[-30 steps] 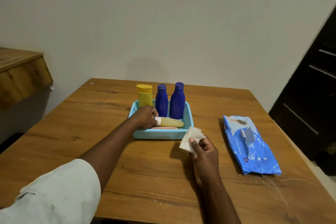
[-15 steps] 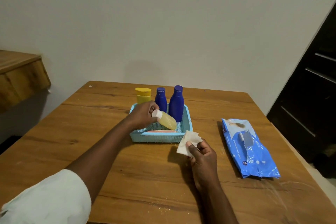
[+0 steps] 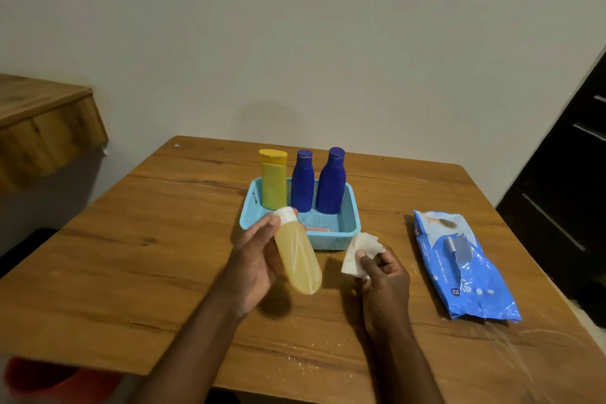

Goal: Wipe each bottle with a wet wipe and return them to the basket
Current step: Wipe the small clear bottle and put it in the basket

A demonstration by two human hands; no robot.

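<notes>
Left hand [image 3: 254, 267]: wrapped round the pale bottle [image 3: 297, 258], fingers behind it, thumb near the white cap; held above the table, just near of the basket.
Pale bottle: clear, filled with yellowish liquid, tilted with cap toward the far side and base toward the near side (out of the basket, touching nothing but the hand).
Right hand [image 3: 385, 280]: pinching the wipe [image 3: 360, 254] between thumb and curled fingers, just right of the pale bottle, apart from it.
Wipe: white, crumpled, sticking up and left out of the fingers, close to the basket's near right corner.
Basket [image 3: 351, 233]: light blue, mesh-walled, on the table at centre, far of both hands.
Yellow bottle [image 3: 273, 180]: upright at the basket's far left.
Left blue bottle [image 3: 302, 184]: upright, middle of the far row.
Right blue bottle [image 3: 331, 182]: upright, far right, just beside its twin.
Pink item [image 3: 319, 229]: lying flat on the basket floor by the near wall, mostly hidden; possibly another bottle.
Pack [image 3: 462, 264]: blue wet-wipe pack, flat on the table's right side, well apart from the basket.
Table [image 3: 131, 256]: wooden, speckled with pale crumbs along the near edge.
</notes>
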